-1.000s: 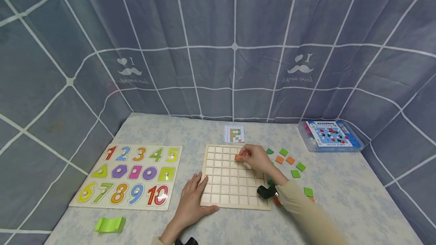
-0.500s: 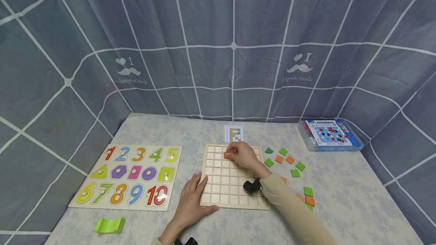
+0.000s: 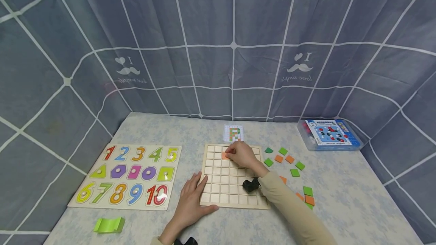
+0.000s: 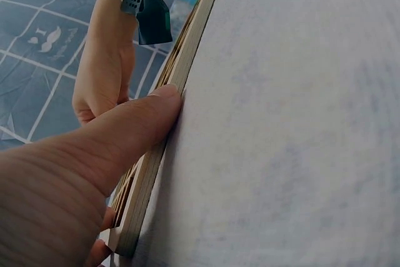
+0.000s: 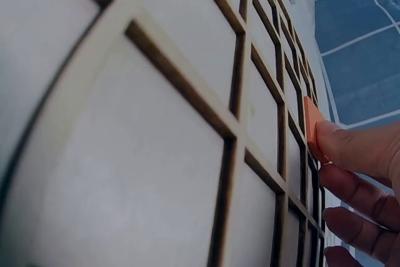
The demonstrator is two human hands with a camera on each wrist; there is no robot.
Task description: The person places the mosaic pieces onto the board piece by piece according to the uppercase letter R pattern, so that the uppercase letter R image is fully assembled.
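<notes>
A wooden grid board [image 3: 225, 188] lies on the table, its square cells edged with raised strips. My right hand [image 3: 242, 154] reaches over its upper part and pinches an orange square tile [image 3: 225, 155] at a cell in the second row. In the right wrist view the thumb is on the orange tile [image 5: 312, 129], which sits against the grid strips. My left hand [image 3: 193, 204] rests at the board's lower left corner with fingers spread along the side. Its thumb [image 4: 147, 114] lies on the front edge in the left wrist view.
Green and orange tiles [image 3: 295, 172] are scattered right of the board. A small pattern card [image 3: 233, 133] lies behind it. On the left are a number puzzle [image 3: 127, 177] and a green curved block [image 3: 109, 225]. A plastic box [image 3: 330, 135] stands at the back right.
My right hand has moved left across the board with the orange tile, then lowered it flatter onto a cell. The left hand has stayed in place.
</notes>
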